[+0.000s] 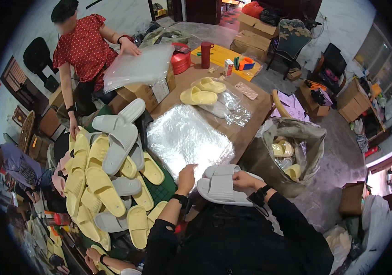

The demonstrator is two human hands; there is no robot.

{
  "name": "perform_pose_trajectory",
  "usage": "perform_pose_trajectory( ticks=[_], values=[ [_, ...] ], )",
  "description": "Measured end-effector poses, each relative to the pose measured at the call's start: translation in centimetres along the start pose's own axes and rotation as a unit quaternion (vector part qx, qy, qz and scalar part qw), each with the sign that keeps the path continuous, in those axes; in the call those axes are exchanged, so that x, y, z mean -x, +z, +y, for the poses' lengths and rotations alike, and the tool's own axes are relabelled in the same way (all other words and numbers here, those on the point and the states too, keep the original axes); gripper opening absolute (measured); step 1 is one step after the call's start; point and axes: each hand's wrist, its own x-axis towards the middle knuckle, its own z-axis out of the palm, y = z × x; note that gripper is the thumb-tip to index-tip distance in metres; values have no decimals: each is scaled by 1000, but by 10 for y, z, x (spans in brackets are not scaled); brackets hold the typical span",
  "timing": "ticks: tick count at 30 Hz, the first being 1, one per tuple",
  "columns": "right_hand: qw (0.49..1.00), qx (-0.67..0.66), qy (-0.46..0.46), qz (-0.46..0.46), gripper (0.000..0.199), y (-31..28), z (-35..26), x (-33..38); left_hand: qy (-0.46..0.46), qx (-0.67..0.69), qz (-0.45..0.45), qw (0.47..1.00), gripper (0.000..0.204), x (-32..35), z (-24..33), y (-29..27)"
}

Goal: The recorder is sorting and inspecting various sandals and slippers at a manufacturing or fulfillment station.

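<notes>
A pair of light grey slippers (221,187) lies in front of my body at the table's near edge. My right hand (246,180) is closed on the pair, with its fingers at the strap. Shiny clear plastic bags (189,137) form a flat stack just beyond. At the stack's near edge, my left hand (187,178) has its fingers pinched together on the plastic; how many layers they hold cannot be made out. To the left rises a heap of yellow slippers (106,195) mixed with grey slippers (120,146).
A co-worker (83,50) at the far left rests a hand on a stack of clear plastic sheets (138,66). Yellow slippers (199,95) lie near the table's middle. Right of the table stands a large sack (313,151) holding bagged slippers. A dark red cup (206,55) stands farther back.
</notes>
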Motion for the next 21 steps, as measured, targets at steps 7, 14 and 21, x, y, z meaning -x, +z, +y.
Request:
perform_pose_trajectory(
  ticks=[7,14,21],
  values=[
    [995,-29,-38,91,23,-11,32,18,-13,-362,-250,898,45,24,26,17],
    [998,-47,6,34,22,-29,27,27,8,-298,-226,927,36,27,-4,45],
    [991,-134,-19,-4,23,-51,1,24,-76,-104,9,992,21,-13,-4,25]
  ],
)
